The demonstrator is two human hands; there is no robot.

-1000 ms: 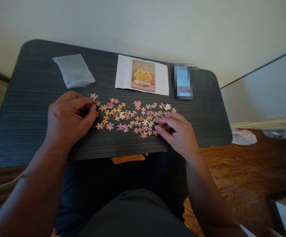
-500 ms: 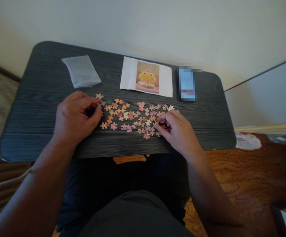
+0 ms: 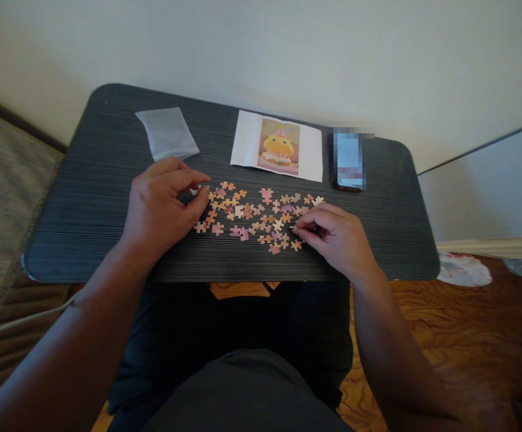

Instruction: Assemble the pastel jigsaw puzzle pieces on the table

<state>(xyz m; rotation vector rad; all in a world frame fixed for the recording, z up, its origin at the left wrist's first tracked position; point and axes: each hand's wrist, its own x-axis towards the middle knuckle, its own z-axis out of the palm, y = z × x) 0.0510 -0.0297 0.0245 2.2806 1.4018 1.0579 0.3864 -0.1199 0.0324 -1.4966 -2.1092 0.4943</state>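
Observation:
Many small jigsaw puzzle pieces (image 3: 247,211) in pink, orange and yellow lie loose on the dark table (image 3: 108,174). At their left end is my left hand (image 3: 164,201), with thumb and index fingertip slightly apart. A pale puzzle piece (image 3: 195,191) shows partly behind those fingers; it does not look gripped. My right hand (image 3: 339,237) rests low at the right end of the pieces. Its thumb and index finger pinch a small puzzle piece (image 3: 293,228), of which only an edge shows. Some pieces beneath both hands are hidden.
Behind the pieces lies a creased white sheet with a printed picture (image 3: 279,147) of a yellow figure and a cake. A clear plastic bag (image 3: 168,132) is to its left, a phone-like device (image 3: 348,159), pixelated, to its right. A wall (image 3: 261,54) stands behind the table.
The whole view has shifted, so the table appears further right. My left hand has moved a little right, over the leftmost pieces. My right hand stays at about the same place among the pieces.

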